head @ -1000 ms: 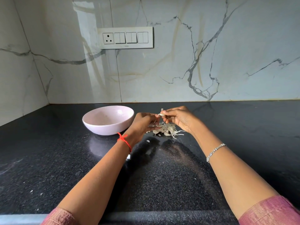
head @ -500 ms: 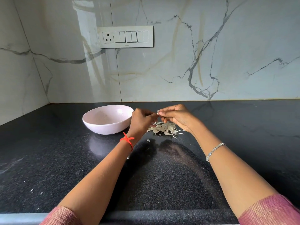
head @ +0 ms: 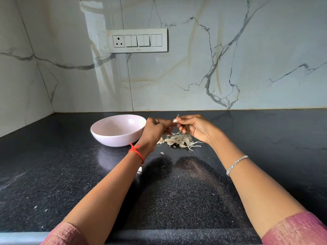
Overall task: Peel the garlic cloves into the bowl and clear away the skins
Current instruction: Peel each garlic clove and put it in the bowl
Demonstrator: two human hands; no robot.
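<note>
well, both hands meet above the skins (head: 180, 140): the right hand (head: 194, 129) pinches a small pale clove (head: 175, 120) at its fingertips, and the left hand (head: 155, 130), fingers curled, closes on its other end, just right of the bowl (head: 110, 138). risk, as i judge it: the clove looks smooth and tapered, so a hard tug on the skin could pop it loose onto the glossy black speckled worktop (head: 265, 138) rather than into the bowl. the skins are thin, papery, curled flakes with stringy bits, light enough to scatter at a careless sweep; a few crumbs lie apart from the heap. the bowl is matte, pale pink, round and shallow.
</note>
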